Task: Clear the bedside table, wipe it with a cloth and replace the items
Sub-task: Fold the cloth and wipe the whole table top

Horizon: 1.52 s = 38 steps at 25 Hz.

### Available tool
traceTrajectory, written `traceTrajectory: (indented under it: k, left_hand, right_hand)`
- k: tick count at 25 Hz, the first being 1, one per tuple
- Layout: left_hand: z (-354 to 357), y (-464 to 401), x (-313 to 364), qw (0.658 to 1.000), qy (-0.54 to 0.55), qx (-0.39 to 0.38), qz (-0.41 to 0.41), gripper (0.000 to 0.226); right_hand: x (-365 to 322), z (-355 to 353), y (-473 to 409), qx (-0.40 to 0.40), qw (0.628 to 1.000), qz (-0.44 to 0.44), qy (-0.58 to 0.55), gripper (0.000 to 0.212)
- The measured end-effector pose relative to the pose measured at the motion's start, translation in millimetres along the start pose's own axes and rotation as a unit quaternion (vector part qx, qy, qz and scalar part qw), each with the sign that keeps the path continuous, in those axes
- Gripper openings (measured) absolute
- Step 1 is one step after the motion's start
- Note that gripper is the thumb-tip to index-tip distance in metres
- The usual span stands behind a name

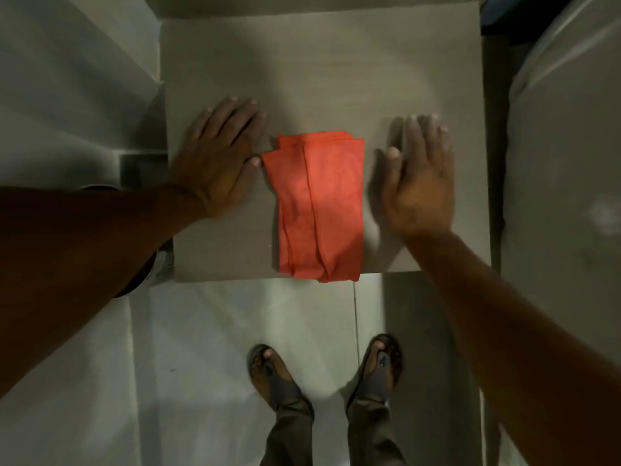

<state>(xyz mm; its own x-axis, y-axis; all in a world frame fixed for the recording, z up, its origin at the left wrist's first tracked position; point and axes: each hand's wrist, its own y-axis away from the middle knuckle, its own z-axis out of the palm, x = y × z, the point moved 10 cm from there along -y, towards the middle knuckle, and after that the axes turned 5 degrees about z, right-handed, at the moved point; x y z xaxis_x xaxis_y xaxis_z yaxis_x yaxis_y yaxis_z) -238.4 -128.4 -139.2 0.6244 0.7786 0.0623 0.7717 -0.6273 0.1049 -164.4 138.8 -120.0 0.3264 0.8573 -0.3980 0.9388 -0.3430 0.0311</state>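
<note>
A folded orange-red cloth (321, 206) lies lengthwise on the grey bedside table (319, 72), its near end hanging slightly over the front edge. My left hand (218, 156) rests flat on the tabletop just left of the cloth, thumb tip touching the cloth's left corner. My right hand (420, 176) is spread flat to the right of the cloth, a small gap apart, and looks slightly blurred. Neither hand holds anything. No other items stand on the tabletop.
A bed with pale bedding (564, 196) borders the table on the right. A light wall or cabinet face (67, 79) rises at the left. Below the table's front edge is a pale tiled floor (208, 364) with my two sandalled feet (329, 375).
</note>
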Motion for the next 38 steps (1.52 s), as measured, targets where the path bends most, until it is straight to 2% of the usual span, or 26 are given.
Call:
traceTrajectory:
  k: [2, 5, 7, 8, 9, 10, 12, 13, 14, 15, 16, 17, 18, 19, 21, 22, 24, 27, 31, 33, 34, 35, 37, 38]
  left_hand:
    - [-1.3, 3.4, 2.6, 1.0, 0.0, -0.02, 0.001, 0.066]
    - [-13.0, -1.7, 8.9, 0.999, 0.021, -0.018, -0.044, 0.069]
    - [-33.4, -6.7, 21.0, 0.988, 0.032, 0.051, -0.14, 0.069]
    - [-42.8, -6.5, 42.9, 0.982, 0.033, 0.092, -0.163, 0.069]
    - [-46.5, -8.0, 78.4, 0.982, 0.033, 0.117, -0.145, 0.069]
    - [-43.8, -9.8, 123.5, 0.989, 0.032, 0.109, -0.096, 0.069]
    - [-17.9, -0.8, 201.8, 0.999, 0.047, 0.014, 0.019, 0.065]
    - [-8.1, 3.3, 203.0, 0.998, 0.045, -0.012, 0.039, 0.063]
    - [-4.2, 4.3, 177.1, 0.999, 0.034, -0.012, 0.022, 0.062]
    - [-1.3, 7.0, 133.7, 0.998, 0.029, -0.015, -0.052, 0.063]
    - [0.7, 21.3, 79.9, 0.985, 0.034, -0.015, -0.169, 0.064]
    - [-1.0, 50.0, 26.6, 0.954, 0.039, -0.001, -0.296, 0.065]
    - [-3.2, 85.8, -6.9, 0.922, 0.044, 0.024, -0.384, 0.066]
    - [-3.0, 113.4, -13.1, 0.912, 0.058, 0.04, -0.403, 0.067]
    - [6.2, 139.9, 35.9, 0.939, 0.051, 0.036, -0.34, 0.066]
    - [13.0, 141.1, 76.3, 0.957, 0.054, 0.015, -0.285, 0.064]
    - [17.9, 127.9, 125.5, 0.973, 0.069, 0.024, -0.219, 0.061]
    - [11.2, 76.5, 123.7, 0.982, 0.084, 0.013, -0.168, 0.059]
    - [-7.0, 2.4, 125.0, 0.996, 0.071, 0.029, 0.051, 0.058]
    - [-15.8, -37.6, 98.5, 0.995, 0.053, 0.04, 0.074, 0.066]
    - [-19.8, -56.2, 70.6, 0.998, 0.036, 0.037, 0.03, 0.074]
    - [-22.7, -69.3, 32.7, 0.998, 0.023, 0.026, -0.054, 0.081]
    - [-26.5, -67.5, -44.7, 0.967, 0.025, 0.013, -0.254, 0.083]
    - [-25.4, -56.5, -66.6, 0.946, 0.038, 0.016, -0.32, 0.08]
  right_hand:
    - [23.5, 11.5, -6.3, -0.017, 0.997, 0.011, 0.08, 0.06]
    - [19.3, 13.3, -9.5, 0.002, 0.997, -0.008, 0.081, 0.061]
    - [21.6, 11.5, -10.0, 0.017, 0.996, -0.007, 0.083, 0.061]
    - [21.8, 13.1, -10.6, 0.015, 0.997, -0.008, 0.078, 0.061]
    - [22.3, 14.2, -11.4, 0.011, 0.997, -0.01, 0.073, 0.061]
    - [23.3, 14.0, -10.2, 0.01, 0.997, -0.011, 0.072, 0.061]
    - [24.9, 10.2, -7.0, 0.025, 0.997, -0.023, 0.074, 0.059]
    - [25.1, 7.6, -6.1, 0.039, 0.996, -0.032, 0.071, 0.058]
    - [24.9, 5.7, -6.8, 0.052, 0.996, -0.04, 0.065, 0.057]
    - [25.9, 5.9, -7.5, 0.059, 0.995, -0.042, 0.061, 0.056]
    - [27.1, 8.0, -7.6, 0.061, 0.995, -0.041, 0.061, 0.056]
    - [26.8, 10.4, -7.3, 0.061, 0.995, -0.04, 0.062, 0.055]
    - [26.0, 11.8, -7.0, 0.059, 0.996, -0.04, 0.062, 0.055]
    - [25.0, 12.6, -7.8, 0.056, 0.996, -0.04, 0.061, 0.055]
    - [27.5, 11.8, -8.3, 0.049, 0.997, -0.035, 0.057, 0.056]
    - [28.5, 10.5, -8.0, 0.046, 0.997, -0.031, 0.054, 0.057]
    - [27.0, 9.4, -7.0, 0.041, 0.997, -0.027, 0.052, 0.059]
    - [24.6, 11.0, -9.9, 0.027, 0.998, -0.021, 0.06, 0.059]
    - [24.6, 10.9, -8.0, 0.007, 0.998, -0.015, 0.06, 0.061]
    - [25.9, 10.8, -8.2, 0.011, 0.998, -0.011, 0.056, 0.061]
    - [26.5, 10.9, -8.3, 0.018, 0.998, -0.01, 0.056, 0.061]
    - [26.8, 11.3, -8.3, 0.024, 0.998, -0.009, 0.056, 0.061]
    - [27.5, 13.4, -9.3, 0.02, 0.998, -0.008, 0.063, 0.061]
    - [27.0, 14.1, -9.5, 0.018, 0.998, -0.01, 0.066, 0.061]
